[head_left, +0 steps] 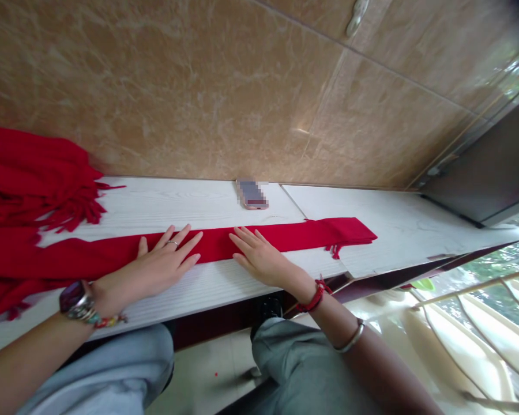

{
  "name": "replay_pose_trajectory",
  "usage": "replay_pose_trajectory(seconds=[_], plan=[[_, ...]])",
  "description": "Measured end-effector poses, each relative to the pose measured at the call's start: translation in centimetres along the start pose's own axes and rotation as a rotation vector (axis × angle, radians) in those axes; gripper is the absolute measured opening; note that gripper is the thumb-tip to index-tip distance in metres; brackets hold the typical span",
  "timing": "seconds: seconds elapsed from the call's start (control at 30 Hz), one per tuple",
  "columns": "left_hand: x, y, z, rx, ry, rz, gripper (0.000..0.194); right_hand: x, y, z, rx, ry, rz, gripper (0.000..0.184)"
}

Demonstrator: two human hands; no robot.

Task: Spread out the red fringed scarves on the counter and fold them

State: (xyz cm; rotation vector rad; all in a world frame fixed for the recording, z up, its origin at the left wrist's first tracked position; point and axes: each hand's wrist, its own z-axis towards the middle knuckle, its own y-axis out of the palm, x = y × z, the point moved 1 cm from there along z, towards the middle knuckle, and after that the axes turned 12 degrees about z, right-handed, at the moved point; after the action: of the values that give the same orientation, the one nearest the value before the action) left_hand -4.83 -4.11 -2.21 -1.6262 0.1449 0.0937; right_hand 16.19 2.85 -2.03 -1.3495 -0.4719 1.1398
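A long red scarf (pixel 216 241) lies folded into a narrow strip along a white wood-grain table. Its right end is folded over in layers, and a short tuft of fringe pokes out beneath it. My left hand (pixel 162 262) rests flat on the strip with fingers spread. To its right, my right hand (pixel 259 256) also lies palm down on the cloth, fingers stretched out. Neither hand grips anything. Leftward, the cloth widens and runs toward a heap of red fringed fabric (pixel 34 178) at the far left.
Behind the scarf, a phone (pixel 253 195), its screen blurred, lies near the tiled wall (pixel 177 92). The white table (pixel 402 239) has a seam across it. A dark panel (pixel 488 155) stands at the right end. Railings (pixel 471 294) are at the lower right.
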Motion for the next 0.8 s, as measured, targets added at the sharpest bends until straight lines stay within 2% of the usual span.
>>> replay_pose_trajectory(seconds=[0.13, 0.3, 0.43, 0.57, 0.7, 0.8], plan=[[-0.9, -0.4, -0.9, -0.104, 0.020, -0.005, 0.049, -1.9, 1.2, 2.1, -0.010, -0.049, 0.010, 0.049], [-1.8, -0.5, -2.3, -0.085, 0.079, 0.021, 0.050, -2.5, 2.0, 3.8, -0.077, -0.053, -0.008, 0.048], [-3.0, -0.5, -3.1, -0.060, 0.111, 0.052, 0.050, -3.6, 2.3, 4.7, -0.076, -0.080, -0.010, 0.046], [-4.4, 0.0, -3.7, -0.073, 0.076, 0.095, 0.049, -4.7, 3.1, 5.4, -0.077, -0.122, 0.002, 0.050], [-5.8, 0.4, -4.1, -0.006, 0.069, 0.152, 0.053, -5.0, 3.4, 5.9, -0.060, -0.178, -0.060, 0.047], [-6.8, -0.1, -4.3, 0.097, 0.188, 0.214, 0.049, -4.6, 3.1, 5.9, -0.022, -0.245, -0.109, 0.036]])
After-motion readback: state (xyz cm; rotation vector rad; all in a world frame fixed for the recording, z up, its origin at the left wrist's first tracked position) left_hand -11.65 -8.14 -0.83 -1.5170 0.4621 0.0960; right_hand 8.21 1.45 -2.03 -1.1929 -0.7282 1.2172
